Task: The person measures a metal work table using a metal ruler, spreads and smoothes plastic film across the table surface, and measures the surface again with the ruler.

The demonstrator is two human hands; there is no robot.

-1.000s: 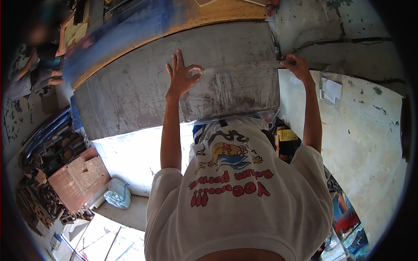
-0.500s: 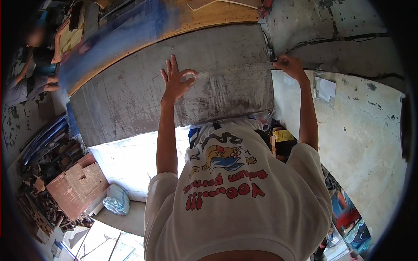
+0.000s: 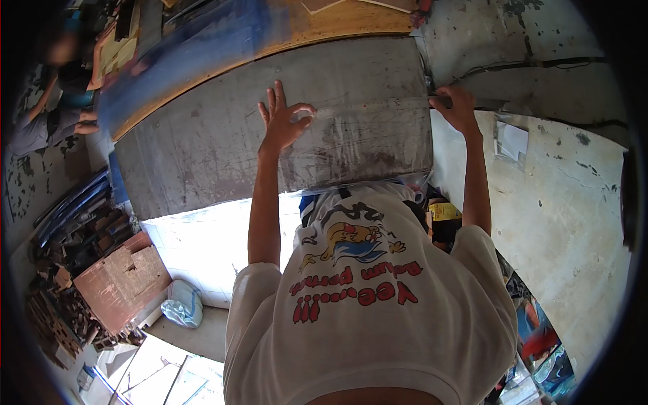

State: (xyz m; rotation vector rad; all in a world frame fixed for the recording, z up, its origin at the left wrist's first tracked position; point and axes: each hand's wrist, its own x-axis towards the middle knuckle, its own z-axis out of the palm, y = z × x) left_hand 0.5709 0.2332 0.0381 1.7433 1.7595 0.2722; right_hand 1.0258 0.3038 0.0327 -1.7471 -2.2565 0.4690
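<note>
Near a flaking wall (image 3: 574, 30), a strip (image 3: 378, 105) crosses the scratched tabletop (image 3: 202, 152).

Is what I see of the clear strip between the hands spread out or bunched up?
Spread out: the strip runs nearly straight from the left hand to the right hand. Whether it is taut, I cannot tell.

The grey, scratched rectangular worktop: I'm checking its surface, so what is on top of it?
A thin, straight, translucent strip runs over the worktop between the bare left hand and bare right hand; whether it touches is unclear. Surface behind the left hand cannot be seen.
</note>
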